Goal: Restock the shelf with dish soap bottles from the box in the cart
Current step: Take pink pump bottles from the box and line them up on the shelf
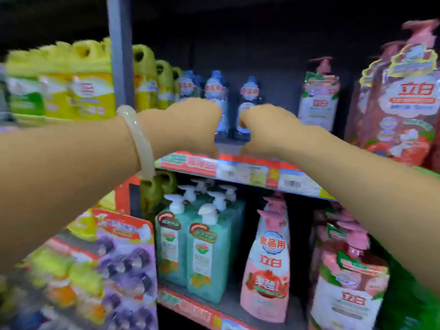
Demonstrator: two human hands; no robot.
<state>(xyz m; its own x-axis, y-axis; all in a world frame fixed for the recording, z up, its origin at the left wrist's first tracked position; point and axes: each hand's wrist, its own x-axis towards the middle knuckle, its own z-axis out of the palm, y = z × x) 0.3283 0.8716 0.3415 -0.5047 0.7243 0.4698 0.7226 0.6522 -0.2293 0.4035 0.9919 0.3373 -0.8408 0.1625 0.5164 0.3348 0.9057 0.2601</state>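
Two clear bottles with blue caps stand upright side by side on the upper shelf, near its front edge.

The small bottles on the upper shelf are clear blue with blue caps and white-and-red labels. Yellow jugs stand to their left. The shelf edge carries a red strip with white tags. Below, the pump bottles are teal with white pumps; the pouch is pink and white (red lettering, a red fruit picture). The bangle is pale, milky cream.
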